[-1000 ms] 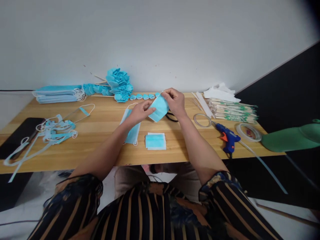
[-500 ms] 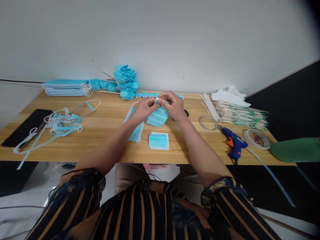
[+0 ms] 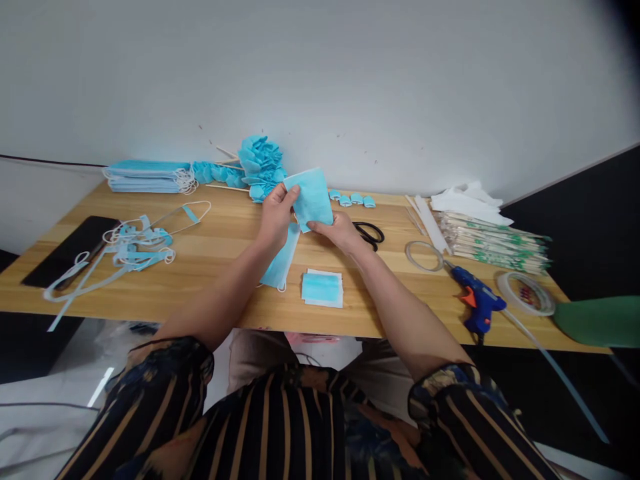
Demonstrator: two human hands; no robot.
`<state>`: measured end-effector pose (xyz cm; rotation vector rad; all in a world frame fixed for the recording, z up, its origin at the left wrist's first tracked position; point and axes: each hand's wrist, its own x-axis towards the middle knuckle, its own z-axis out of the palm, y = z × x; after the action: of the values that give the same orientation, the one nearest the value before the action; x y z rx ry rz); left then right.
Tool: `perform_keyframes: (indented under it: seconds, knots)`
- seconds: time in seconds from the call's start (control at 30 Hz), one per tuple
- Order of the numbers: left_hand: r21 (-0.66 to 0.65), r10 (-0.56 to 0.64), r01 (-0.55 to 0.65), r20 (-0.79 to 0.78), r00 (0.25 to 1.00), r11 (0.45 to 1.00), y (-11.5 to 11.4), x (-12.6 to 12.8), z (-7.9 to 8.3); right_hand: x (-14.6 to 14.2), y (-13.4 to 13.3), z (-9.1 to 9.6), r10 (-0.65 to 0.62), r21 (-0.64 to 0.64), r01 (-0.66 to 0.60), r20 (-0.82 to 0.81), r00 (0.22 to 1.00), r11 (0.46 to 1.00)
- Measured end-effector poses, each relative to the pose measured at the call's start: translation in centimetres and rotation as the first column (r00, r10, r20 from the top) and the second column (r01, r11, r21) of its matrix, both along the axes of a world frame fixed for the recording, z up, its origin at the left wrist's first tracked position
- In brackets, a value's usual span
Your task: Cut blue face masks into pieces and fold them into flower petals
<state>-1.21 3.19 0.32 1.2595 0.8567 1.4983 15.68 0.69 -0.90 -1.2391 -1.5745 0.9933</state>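
Between my two hands is a piece of blue mask fabric (image 3: pixel 312 198), spread fairly flat and raised above the table. My left hand (image 3: pixel 277 212) pinches its left edge with the thumb on top. At its lower right, my right hand (image 3: pixel 337 230) grips the edge, thumb also in front. Beneath my left hand lies a blue face mask (image 3: pixel 281 261) with ear loops. Closer to me sits a small stack of cut blue and white pieces (image 3: pixel 323 288). Black-handled scissors (image 3: pixel 370 233) lie just right of my right hand, their blades hidden.
On the left are stacked masks (image 3: pixel 150 177), a black tablet-like slab (image 3: pixel 65 250) and cut strips with loops (image 3: pixel 143 243). Blue fabric flowers (image 3: pixel 263 167) and small folded pieces (image 3: pixel 357 199) line the wall. Rightward lie wrapped sticks (image 3: pixel 495 240), a glue gun (image 3: pixel 477 300) and a tape roll (image 3: pixel 526 293).
The fabric piece was pinched at its top by both hands; now it is turned and held open by its left edge and lower right. My hands have moved apart. The view has shifted slightly.
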Motion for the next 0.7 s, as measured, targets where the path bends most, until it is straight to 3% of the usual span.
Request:
perform_keyframes:
  seconds: [0.23, 0.33, 0.57, 0.7]
  knots:
    - [-0.062, 0.022, -0.006, 0.255, 0.967, 0.998, 0.0, 0.0, 0.0, -1.4, -1.2, 1.1, -0.061, 0.086, 0.037, 0.302, 0.951, 0.996]
    - [-0.078, 0.051, -0.029, 0.294, 0.954, 0.997, -0.2, 0.3, 0.1, -2.2, -1.7, 1.5, -0.091, 0.097, 0.055, 0.417, 0.904, 0.994]
    - [0.012, 0.221, -0.225, 0.135, 0.966, 0.974, -0.5, 0.9, -0.2, -3.9, -2.7, 1.1, -0.028, 0.115, -0.038, 0.519, 0.854, 0.993]
    - [0.123, 0.296, -0.293, -0.007, 0.955, 0.948, -0.4, 0.6, -0.3, -1.6, -1.5, 1.5, 0.187, 0.056, -0.232, 0.425, 0.886, 0.971]
